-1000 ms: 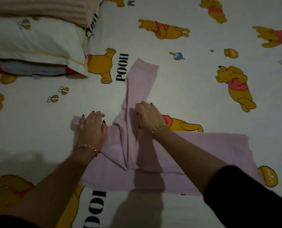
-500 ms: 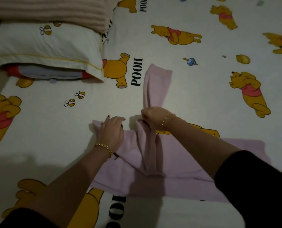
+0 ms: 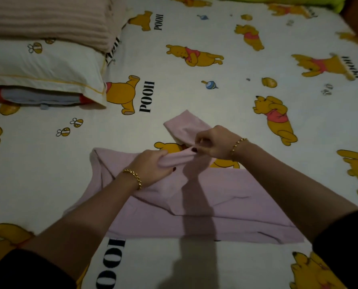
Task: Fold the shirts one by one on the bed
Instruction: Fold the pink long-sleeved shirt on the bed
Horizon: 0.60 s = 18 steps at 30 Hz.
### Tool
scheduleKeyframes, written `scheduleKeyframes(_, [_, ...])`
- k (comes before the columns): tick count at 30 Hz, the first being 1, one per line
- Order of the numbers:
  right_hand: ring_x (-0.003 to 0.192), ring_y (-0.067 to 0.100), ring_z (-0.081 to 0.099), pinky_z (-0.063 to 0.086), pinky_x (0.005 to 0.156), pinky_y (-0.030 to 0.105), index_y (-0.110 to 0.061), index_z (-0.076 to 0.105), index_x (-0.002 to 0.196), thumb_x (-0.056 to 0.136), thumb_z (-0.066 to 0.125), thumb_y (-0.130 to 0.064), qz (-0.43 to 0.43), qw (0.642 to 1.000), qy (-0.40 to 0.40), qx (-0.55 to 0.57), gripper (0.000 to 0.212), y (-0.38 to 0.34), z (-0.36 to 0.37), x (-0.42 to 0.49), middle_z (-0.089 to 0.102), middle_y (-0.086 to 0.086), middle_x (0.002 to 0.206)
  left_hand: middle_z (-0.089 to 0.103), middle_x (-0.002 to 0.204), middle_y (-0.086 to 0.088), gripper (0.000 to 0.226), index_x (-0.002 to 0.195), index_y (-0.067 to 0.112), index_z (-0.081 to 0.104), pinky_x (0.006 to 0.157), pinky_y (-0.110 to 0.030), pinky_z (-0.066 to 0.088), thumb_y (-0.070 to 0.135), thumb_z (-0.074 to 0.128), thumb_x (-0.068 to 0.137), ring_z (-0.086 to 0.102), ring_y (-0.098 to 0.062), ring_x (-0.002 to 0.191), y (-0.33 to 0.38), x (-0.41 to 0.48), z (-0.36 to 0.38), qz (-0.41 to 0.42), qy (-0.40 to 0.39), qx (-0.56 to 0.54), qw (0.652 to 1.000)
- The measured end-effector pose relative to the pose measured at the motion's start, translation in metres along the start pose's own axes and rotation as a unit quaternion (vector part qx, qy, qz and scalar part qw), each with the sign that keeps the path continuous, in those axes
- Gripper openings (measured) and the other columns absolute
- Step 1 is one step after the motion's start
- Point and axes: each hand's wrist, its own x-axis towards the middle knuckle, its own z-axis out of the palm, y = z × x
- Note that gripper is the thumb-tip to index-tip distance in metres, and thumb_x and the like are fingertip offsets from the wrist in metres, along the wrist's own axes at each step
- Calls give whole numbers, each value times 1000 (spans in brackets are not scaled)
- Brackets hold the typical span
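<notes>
A pale pink long-sleeved shirt (image 3: 226,207) lies partly folded on the bed's cartoon-bear sheet (image 3: 194,97), in the middle of the head view. One sleeve (image 3: 184,126) rises off the body of the shirt toward the far side. My left hand (image 3: 151,165) grips the bunched sleeve near the shoulder. My right hand (image 3: 214,143) pinches the same sleeve a little further along, its cuff end folding back behind my fingers. Both hands wear gold bracelets.
A white pillow (image 3: 42,74) lies at the far left with a ribbed pink blanket (image 3: 46,15) on top and folded clothes (image 3: 40,98) under it. Something lime green (image 3: 288,2) sits at the bed's far edge.
My left hand lifted off the shirt and took hold of the sleeve. My right hand drew the sleeve back toward me, so its long end now folds over instead of lying straight.
</notes>
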Motion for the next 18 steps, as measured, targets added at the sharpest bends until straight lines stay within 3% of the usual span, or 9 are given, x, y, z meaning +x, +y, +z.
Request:
scheduleKeyframes(4, [70, 23, 53, 44, 68, 29, -20, 66, 69, 81, 61, -60, 16, 992, -85, -97, 42, 19, -6, -22, 57, -1, 60, 60, 65, 0, 22, 67, 23, 47, 52, -28, 33, 27, 65, 81, 58, -26, 64, 2, -7, -13, 25, -27, 99, 994])
scheduleKeyframes(7, [77, 22, 53, 37, 74, 29, -25, 70, 80, 78, 58, -67, 24, 973, -132, -190, 44, 31, -6, -40, 62, -1, 72, 63, 72, -5, 22, 72, 26, 41, 56, -27, 29, 20, 59, 83, 59, -28, 71, 1, -16, -23, 20, -55, 196, 979])
scheduleKeyframes(10, [97, 19, 57, 34, 87, 33, -29, 70, 98, 80, 56, -65, 66, 940, -162, -294, 43, 50, -2, -57, 66, -3, 93, 65, 80, -5, 16, 78, 24, 42, 58, -28, 31, 22, 55, 86, 59, -26, 78, -4, -29, -27, -11, -70, 259, 963])
scheduleKeyframes(13, [106, 18, 54, 35, 91, 36, -31, 69, 105, 84, 54, -56, 114, 929, -146, -320, 36, 74, 3, -78, 65, -4, 104, 67, 90, -7, 4, 89, 19, 55, 66, -32, 42, 23, 56, 87, 62, -28, 87, -16, -47, -25, -43, -67, 258, 963])
scheduleKeyframes(15, [108, 18, 50, 35, 90, 36, -31, 67, 108, 86, 53, -51, 120, 927, -123, -333, 32, 84, 6, -93, 61, -5, 107, 68, 99, -8, 16, 100, 16, 61, 72, -32, 44, 22, 58, 86, 62, -28, 94, -23, -58, -18, -62, -70, 252, 963])
scheduleKeyframes(18, [112, 19, 45, 37, 86, 35, -32, 64, 115, 85, 54, -44, 65, 942, -64, -324, 34, 93, 18, -116, 52, -2, 117, 66, 93, -6, 14, 92, 17, 58, 67, -32, 46, 24, 62, 81, 62, -28, 88, -24, -71, -6, -63, -68, 207, 974])
